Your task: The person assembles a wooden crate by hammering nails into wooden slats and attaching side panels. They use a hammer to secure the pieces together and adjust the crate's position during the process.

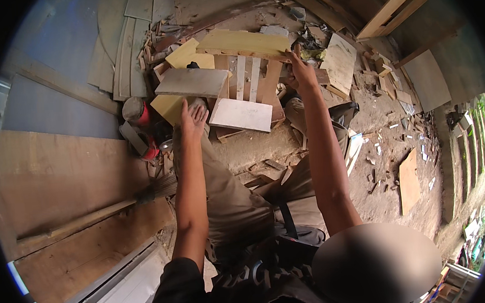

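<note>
Bare forearms (329,146) stretch forward, the right hand (302,73) closed on the right end of the long yellow board (241,42); the left hand (193,117) lies with fingers extended at the grey board's (191,82) near edge, contact unclear. Rightward, past a white board (241,115), scrap-littered dirt floor (381,198) runs toward a leaning panel (427,81).

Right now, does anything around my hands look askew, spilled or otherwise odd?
Yes, the ground on the right: wood scraps and white bits lie strewn about in no order. Beyond your left hand, a yellow panel sits at a slant to the grey board. I can't make out any spill.
</note>
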Action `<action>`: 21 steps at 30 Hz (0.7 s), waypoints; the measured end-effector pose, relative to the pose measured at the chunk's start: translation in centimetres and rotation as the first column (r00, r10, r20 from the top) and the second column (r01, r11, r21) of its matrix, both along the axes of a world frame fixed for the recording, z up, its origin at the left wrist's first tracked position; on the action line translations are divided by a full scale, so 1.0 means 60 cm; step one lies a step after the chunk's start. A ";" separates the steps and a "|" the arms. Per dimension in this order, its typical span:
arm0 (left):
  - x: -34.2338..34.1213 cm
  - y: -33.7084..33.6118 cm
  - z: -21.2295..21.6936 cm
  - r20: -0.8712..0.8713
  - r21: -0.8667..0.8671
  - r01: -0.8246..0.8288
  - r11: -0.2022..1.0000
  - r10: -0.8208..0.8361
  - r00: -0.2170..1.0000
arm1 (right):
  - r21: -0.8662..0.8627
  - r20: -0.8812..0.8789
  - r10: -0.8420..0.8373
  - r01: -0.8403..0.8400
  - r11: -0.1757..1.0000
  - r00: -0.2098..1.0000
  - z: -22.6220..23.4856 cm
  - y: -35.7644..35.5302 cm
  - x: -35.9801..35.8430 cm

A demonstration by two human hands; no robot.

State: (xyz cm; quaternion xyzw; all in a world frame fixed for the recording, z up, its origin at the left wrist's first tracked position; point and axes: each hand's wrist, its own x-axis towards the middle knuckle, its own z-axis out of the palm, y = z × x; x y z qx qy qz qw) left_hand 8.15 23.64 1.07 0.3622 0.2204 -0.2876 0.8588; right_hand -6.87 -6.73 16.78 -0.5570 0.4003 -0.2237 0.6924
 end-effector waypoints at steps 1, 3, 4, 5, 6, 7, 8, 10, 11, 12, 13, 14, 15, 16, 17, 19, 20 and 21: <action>0.004 -0.019 0.007 0.043 -0.016 0.029 0.999 -0.028 0.999 | -0.017 -0.023 0.000 0.000 1.000 1.000 -0.003 -0.006 -0.004; 0.016 -0.047 0.019 0.138 -0.043 0.133 0.990 -0.126 0.982 | -0.046 -0.063 -0.002 -0.001 0.999 0.998 -0.006 -0.011 -0.011; 0.021 -0.056 0.025 0.189 -0.049 0.185 0.981 -0.173 0.967 | -0.020 -0.039 0.010 -0.010 1.000 0.999 -0.005 -0.009 -0.015; 0.024 -0.062 0.019 0.180 -0.025 0.195 0.981 -0.187 0.966 | 0.006 -0.015 0.019 -0.019 1.000 1.000 -0.007 -0.003 -0.021; 0.041 -0.053 0.006 0.185 0.008 0.191 0.982 -0.189 0.964 | 0.036 0.026 0.042 -0.043 0.998 0.999 0.001 0.015 -0.015; 0.043 -0.056 0.002 0.179 0.036 0.201 0.979 -0.204 0.963 | 0.059 0.026 0.033 -0.035 0.998 0.999 0.010 0.027 -0.020; 0.040 -0.057 -0.003 0.157 0.017 0.181 0.983 -0.181 0.971 | 0.066 0.036 0.030 -0.032 0.997 0.999 0.015 0.036 -0.022; 0.009 -0.060 -0.012 0.104 -0.021 0.150 0.988 -0.147 0.984 | 0.077 0.047 0.011 -0.014 0.997 0.999 0.014 0.047 -0.034; 0.002 -0.054 -0.021 0.121 -0.079 0.179 0.981 -0.169 0.978 | 0.102 0.048 0.011 -0.015 0.995 0.999 0.014 0.054 -0.040; -0.009 -0.053 -0.022 0.126 -0.063 0.176 0.982 -0.167 0.978 | 0.120 0.048 0.013 -0.018 0.993 0.999 0.018 0.057 -0.046; -0.022 -0.052 -0.024 0.132 -0.047 0.172 0.984 -0.164 0.978 | 0.139 0.048 0.016 -0.023 0.990 0.999 0.021 0.059 -0.049; -0.033 -0.047 -0.025 0.137 -0.031 0.166 0.986 -0.160 0.978 | 0.189 0.094 0.013 -0.031 0.982 0.995 0.008 0.056 -0.051; -0.043 -0.052 -0.024 0.165 -0.007 0.198 0.980 -0.195 0.967 | 0.222 0.144 0.009 -0.041 0.974 0.990 -0.008 0.039 -0.054; -0.049 -0.047 -0.026 0.203 -0.025 0.181 0.983 -0.172 0.964 | 0.266 0.193 0.013 -0.065 0.962 0.981 -0.010 0.039 -0.052; -0.055 -0.047 -0.029 0.241 -0.044 0.164 0.985 -0.149 0.959 | 0.249 0.233 0.034 -0.094 0.964 0.972 -0.011 0.036 -0.053; -0.061 -0.050 -0.033 0.210 -0.067 0.084 0.994 -0.069 0.975 | 0.213 0.281 0.051 -0.114 0.970 0.958 -0.006 0.043 -0.049; -0.059 -0.052 -0.032 0.208 -0.100 0.076 0.992 -0.054 0.977 | 0.194 0.305 0.058 -0.122 0.973 0.951 -0.003 0.046 -0.047; -0.063 -0.059 -0.030 0.198 -0.136 0.072 0.988 -0.044 0.979 | 0.188 0.294 0.060 -0.119 0.975 0.954 0.006 0.049 -0.049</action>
